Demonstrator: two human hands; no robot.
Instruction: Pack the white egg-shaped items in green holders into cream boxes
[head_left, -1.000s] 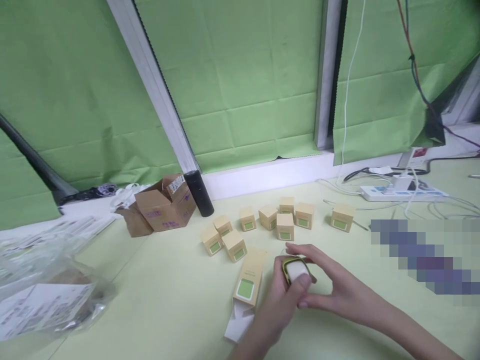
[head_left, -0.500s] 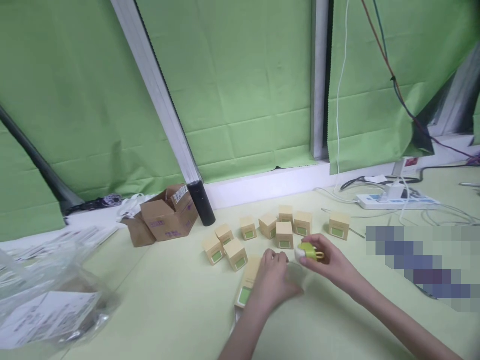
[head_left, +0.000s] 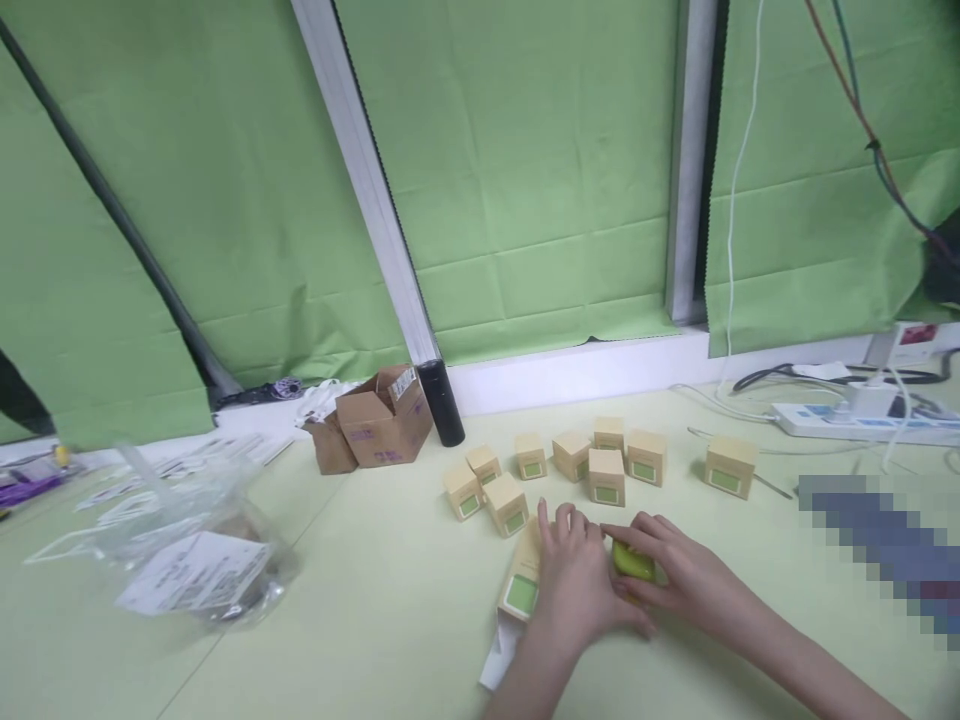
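Note:
My right hand (head_left: 679,575) is closed around a small yellow-green object (head_left: 632,561) low over the table. My left hand (head_left: 577,585) lies beside it, fingers stretched forward and touching the object's left side, resting partly over a long tan carton with a green label (head_left: 521,583) that lies flat with its white flap open toward me. Several small tan cube boxes with green labels (head_left: 606,475) stand in a loose group just beyond both hands.
A brown cardboard box (head_left: 381,430) and a black cylinder (head_left: 441,403) stand at the back by the green-covered wall. A clear plastic bag with papers (head_left: 187,560) lies at the left. A white power strip with cables (head_left: 862,420) is at the right.
My right hand has brought the yellow-green object down from in front of the cube boxes to the table beside my left hand. The view has shifted to the left.

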